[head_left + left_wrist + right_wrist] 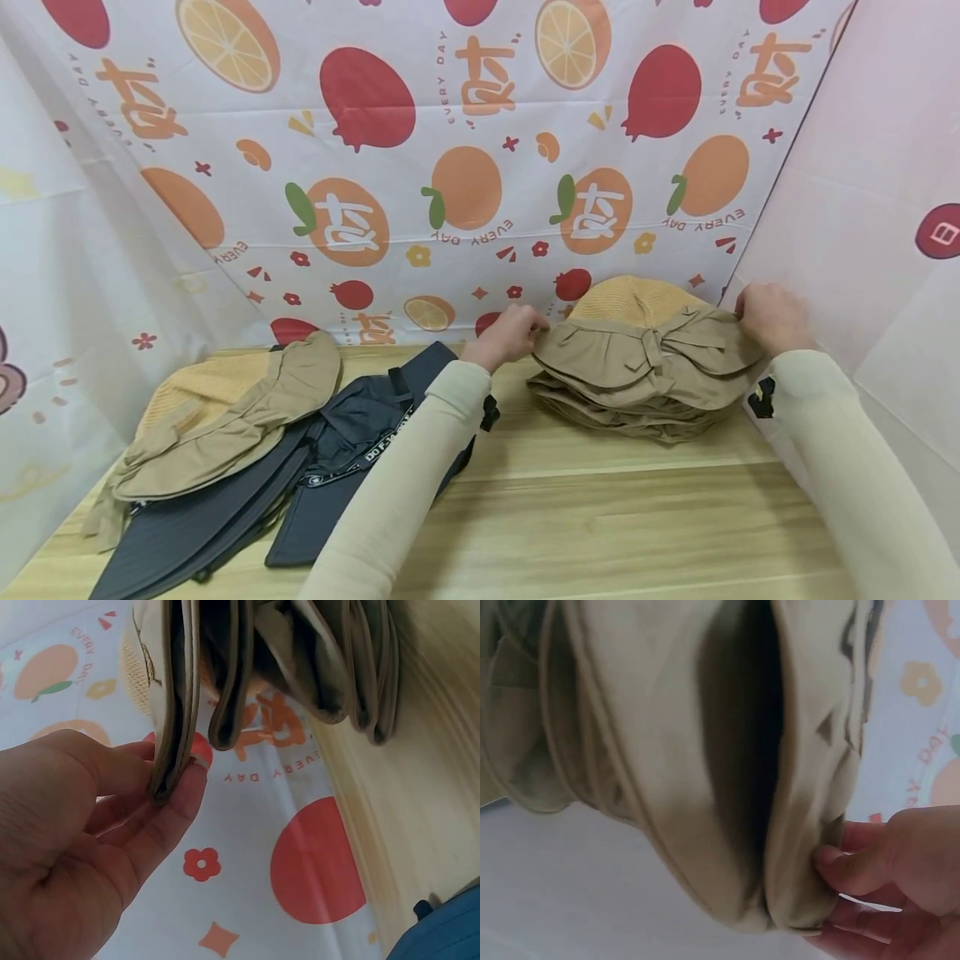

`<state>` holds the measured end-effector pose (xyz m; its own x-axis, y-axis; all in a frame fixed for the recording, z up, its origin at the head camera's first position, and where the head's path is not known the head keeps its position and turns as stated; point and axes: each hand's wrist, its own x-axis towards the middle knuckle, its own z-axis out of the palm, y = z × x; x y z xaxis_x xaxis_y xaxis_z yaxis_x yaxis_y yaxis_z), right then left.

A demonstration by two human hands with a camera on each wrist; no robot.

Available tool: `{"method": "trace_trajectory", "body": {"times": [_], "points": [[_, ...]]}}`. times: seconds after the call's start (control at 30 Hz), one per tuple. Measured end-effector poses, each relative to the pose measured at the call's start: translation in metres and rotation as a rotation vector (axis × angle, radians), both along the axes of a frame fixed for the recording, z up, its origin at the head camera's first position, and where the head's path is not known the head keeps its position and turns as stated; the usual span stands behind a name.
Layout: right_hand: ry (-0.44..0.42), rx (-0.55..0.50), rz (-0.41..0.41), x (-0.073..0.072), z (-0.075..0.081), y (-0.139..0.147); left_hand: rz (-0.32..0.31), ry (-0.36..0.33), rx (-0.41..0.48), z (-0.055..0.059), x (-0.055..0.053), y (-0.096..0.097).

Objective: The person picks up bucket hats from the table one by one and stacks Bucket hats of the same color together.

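A stack of tan sun hats (645, 358) with yellow knit crowns stands at the back right of the table. The top hat has a tied bow on its band. My left hand (513, 335) pinches the left edge of its brim; in the left wrist view, thumb and fingers (184, 799) close on the folded brim (176, 697). At the opposite side my right hand (776, 318) pinches the right end of the brim, and the right wrist view shows the thumb on the cloth (802, 862). Lower brims hang beneath in layers.
To the left lie another tan hat (225, 417) with a yellow crown and several dark caps (367, 425), partly overlapping. A fruit-print cloth (465, 192) hangs behind the wooden table (600, 525). White cloth walls (885, 275) stand close on both sides.
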<state>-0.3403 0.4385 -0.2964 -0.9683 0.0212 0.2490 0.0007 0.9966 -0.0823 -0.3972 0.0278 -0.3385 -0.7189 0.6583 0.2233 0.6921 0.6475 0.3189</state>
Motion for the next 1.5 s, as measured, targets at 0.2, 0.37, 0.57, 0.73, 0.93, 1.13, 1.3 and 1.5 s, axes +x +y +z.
{"method": "trace_trajectory", "body": {"times": [0.2,0.37,0.57,0.73,0.93,1.13,1.3,1.5], "points": [[-0.033,0.016,-0.008,-0.005,-0.010,0.000,0.035,-0.072,0.013,-0.005,0.003,0.007],[-0.041,0.036,-0.015,-0.006,-0.012,0.000,0.039,-0.106,0.023,-0.006,0.005,0.012],[-0.103,0.035,0.045,-0.007,-0.017,-0.003,0.041,-0.120,0.011,-0.010,0.006,0.011],[-0.153,0.034,0.051,-0.007,-0.017,-0.010,0.042,-0.144,0.019,-0.011,0.007,0.011],[-0.133,0.062,0.096,-0.013,-0.006,-0.040,0.049,-0.142,-0.013,-0.009,0.010,0.016],[-0.205,-0.008,0.209,-0.014,0.002,-0.083,-0.016,-0.007,-0.048,-0.008,0.021,0.029],[-0.320,-0.046,0.263,-0.010,0.005,-0.109,-0.101,-0.004,-0.032,-0.002,0.035,0.041],[-0.373,-0.036,0.280,-0.010,-0.006,-0.122,-0.150,-0.040,-0.159,-0.003,0.048,0.052]]}}
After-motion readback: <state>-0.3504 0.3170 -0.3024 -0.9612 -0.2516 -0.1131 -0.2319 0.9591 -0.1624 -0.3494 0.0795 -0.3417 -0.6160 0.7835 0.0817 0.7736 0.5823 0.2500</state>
